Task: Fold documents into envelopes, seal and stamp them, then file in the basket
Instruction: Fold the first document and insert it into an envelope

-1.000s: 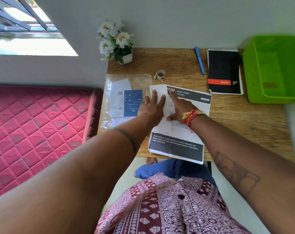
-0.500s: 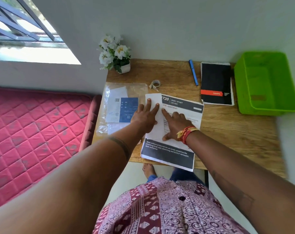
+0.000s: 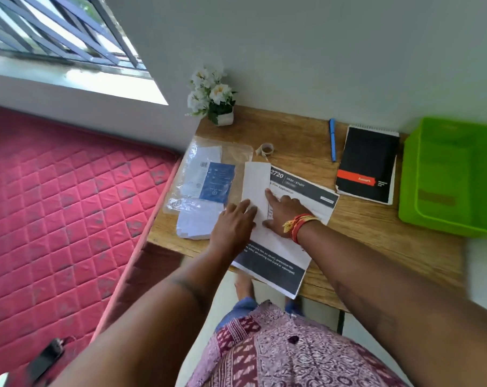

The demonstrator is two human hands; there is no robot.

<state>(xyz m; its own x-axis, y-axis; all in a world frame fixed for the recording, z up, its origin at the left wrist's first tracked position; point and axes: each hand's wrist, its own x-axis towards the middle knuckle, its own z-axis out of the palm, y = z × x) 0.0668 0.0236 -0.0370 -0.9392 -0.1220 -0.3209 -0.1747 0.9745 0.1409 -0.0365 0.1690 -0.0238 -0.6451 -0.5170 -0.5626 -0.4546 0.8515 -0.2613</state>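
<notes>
Head view: pressing flat with the left hand [image 3: 232, 222], fingers straight, on the folded-over white flap of the black-banded printed paper document [image 3: 278, 247] lying mid wooden desk [image 3: 376, 233]. Pinning the fold with the right hand [image 3: 284, 210], index finger extended, gripping nothing. Sitting far right, well apart: bright green plastic basket [image 3: 454, 174]. Lying just left: clear plastic packet of white envelopes [image 3: 203, 185].

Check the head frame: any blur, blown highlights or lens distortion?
Head view: window sill blown out to white; green basket and the forearms smeared by motion blur; document print only partly legible; wide-angle bending curves the desk edges and mattress; plastic sleeve shows mild glare.
</notes>
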